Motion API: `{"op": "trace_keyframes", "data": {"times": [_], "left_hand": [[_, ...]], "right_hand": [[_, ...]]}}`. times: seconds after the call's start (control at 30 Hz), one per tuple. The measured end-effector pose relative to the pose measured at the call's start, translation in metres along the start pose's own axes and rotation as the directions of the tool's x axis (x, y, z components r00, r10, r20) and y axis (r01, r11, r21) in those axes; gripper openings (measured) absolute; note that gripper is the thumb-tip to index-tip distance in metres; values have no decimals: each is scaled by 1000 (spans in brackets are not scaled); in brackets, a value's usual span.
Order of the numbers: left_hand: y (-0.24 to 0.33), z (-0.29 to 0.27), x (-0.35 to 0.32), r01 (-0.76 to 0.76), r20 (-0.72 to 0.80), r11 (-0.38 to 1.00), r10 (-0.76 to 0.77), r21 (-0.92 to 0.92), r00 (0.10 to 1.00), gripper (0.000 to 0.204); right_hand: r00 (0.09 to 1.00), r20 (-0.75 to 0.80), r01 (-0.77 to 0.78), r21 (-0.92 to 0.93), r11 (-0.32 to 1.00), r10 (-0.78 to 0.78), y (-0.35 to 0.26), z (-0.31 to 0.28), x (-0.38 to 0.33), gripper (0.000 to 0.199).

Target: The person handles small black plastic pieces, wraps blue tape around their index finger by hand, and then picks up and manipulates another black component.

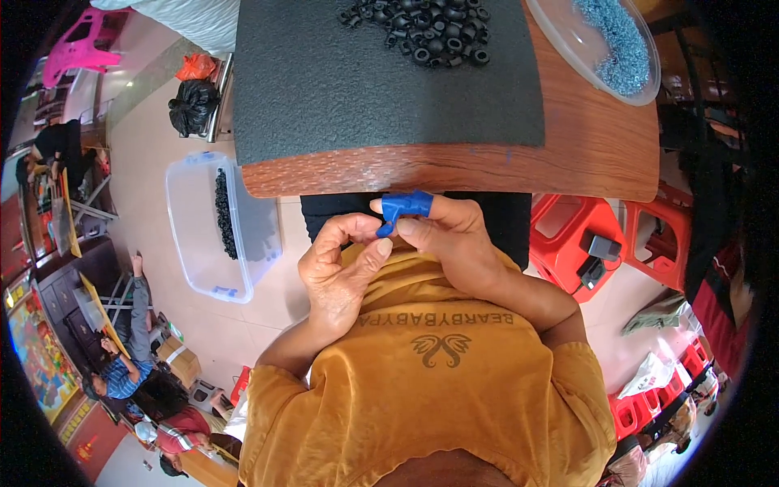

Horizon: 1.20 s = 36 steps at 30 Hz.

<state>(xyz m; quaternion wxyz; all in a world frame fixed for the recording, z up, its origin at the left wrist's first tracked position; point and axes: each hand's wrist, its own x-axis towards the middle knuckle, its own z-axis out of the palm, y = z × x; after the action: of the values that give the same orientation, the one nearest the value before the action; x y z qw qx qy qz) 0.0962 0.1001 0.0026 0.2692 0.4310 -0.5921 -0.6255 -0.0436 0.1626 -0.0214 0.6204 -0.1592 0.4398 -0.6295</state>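
Note:
In front of my torso, just below the table's near edge, both hands are together at a strip of blue tape (pixel 408 204). The tape is wrapped round the index finger of my right hand (pixel 462 243), and a narrow tail of it hangs down toward my left. My right thumb presses near that tail. My left hand (pixel 337 264) has its thumb and index finger closed around the tail's lower end. Part of the right fingertip is hidden under the tape.
Ahead is a wooden table (pixel 600 150) with a dark grey mat (pixel 365 105) and a pile of small black parts (pixel 438 32). A clear tub of pale blue bits (pixel 621 49) stands at the far right. Left on the floor is a clear bin (pixel 195 268); right, a red stool (pixel 560 243).

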Motion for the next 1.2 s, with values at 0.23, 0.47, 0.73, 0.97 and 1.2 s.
{"op": "trace_keyframes", "data": {"times": [0.23,0.47,0.73,0.97,1.2], "left_hand": [[-3,-2,-1,146,-1,984,-147,-105,989,17],[7,-2,6,318,57,821,-332,-473,941,19],[-1,-9,1,475,217,678,-433,-560,875,19],[-10,-9,2,572,314,569,-491,-591,812,16],[-8,-8,2,496,246,667,-438,-556,865,14]], "right_hand": [[999,0,53,-35,998,-53,2,1,0,23],[996,0,91,-30,995,-91,8,0,0,21],[997,8,75,-9,997,-75,6,0,-2,21],[1000,14,-27,140,990,25,2,0,-3,17],[999,11,49,72,996,-50,0,-2,-3,21]]}}
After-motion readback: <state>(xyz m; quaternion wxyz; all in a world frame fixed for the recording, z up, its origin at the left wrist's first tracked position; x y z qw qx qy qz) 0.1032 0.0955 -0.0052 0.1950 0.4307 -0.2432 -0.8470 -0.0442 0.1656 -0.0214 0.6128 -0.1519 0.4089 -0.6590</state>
